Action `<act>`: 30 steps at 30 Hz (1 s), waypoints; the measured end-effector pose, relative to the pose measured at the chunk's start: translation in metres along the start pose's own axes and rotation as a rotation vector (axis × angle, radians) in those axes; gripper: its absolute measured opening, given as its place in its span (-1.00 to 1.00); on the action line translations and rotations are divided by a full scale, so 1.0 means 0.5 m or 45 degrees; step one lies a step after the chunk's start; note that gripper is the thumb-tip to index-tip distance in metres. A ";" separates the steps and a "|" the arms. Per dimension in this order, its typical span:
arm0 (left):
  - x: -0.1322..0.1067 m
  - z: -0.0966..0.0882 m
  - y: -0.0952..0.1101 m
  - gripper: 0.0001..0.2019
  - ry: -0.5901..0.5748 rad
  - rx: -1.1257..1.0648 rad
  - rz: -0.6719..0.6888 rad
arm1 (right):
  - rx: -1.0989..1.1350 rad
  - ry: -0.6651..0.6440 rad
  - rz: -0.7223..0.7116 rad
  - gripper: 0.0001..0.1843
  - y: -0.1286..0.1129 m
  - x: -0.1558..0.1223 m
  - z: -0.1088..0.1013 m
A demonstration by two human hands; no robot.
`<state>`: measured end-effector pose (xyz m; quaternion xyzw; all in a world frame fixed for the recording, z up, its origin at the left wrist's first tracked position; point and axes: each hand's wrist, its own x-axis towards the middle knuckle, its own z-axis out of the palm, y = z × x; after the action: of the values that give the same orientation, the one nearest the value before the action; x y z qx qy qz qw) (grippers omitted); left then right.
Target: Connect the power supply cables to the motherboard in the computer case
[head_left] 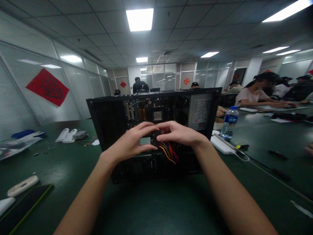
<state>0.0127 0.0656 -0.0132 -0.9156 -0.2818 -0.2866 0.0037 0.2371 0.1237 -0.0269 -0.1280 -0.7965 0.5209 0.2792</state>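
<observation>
An opened black computer case (105,130) stands upright on the table in front of me, its inside facing me. Before its motherboard (166,106) I hold a black multi-pin power connector (155,139) with a bundle of red, yellow and black wires (172,152). My left hand (129,140) curves around the connector from the left, fingertips at its top and thumb at its lower edge. From the right, my right hand (178,132) grips it between thumb and fingers. The power supply (199,112) sits at the case's upper right, with a round fan (183,109) beside it.
On the green table (73,182), a water bottle (229,122), a white power strip (222,145) and cables lie to the right. Left are white plastic pieces (66,135), a plastic bag (19,147) and a black green-edged pad (26,207). People (259,89) sit at the right.
</observation>
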 end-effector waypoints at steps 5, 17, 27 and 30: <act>0.000 0.009 -0.016 -0.51 0.005 -0.053 -0.016 | 0.011 0.031 -0.041 -0.52 0.010 0.009 0.001; -0.003 0.007 -0.025 -0.46 -0.038 -0.022 -0.026 | -0.009 0.043 -0.050 -0.37 0.015 0.018 0.008; -0.007 0.004 -0.043 -0.47 -0.025 0.043 -0.027 | -0.203 0.058 -0.144 -0.46 0.024 0.029 0.017; -0.010 0.000 -0.047 -0.47 -0.011 0.080 -0.029 | -0.270 0.124 -0.151 -0.42 0.028 0.037 0.029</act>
<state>-0.0027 0.0828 -0.0196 -0.9130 -0.3011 -0.2737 0.0280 0.2124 0.1279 -0.0380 -0.1349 -0.8388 0.4094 0.3327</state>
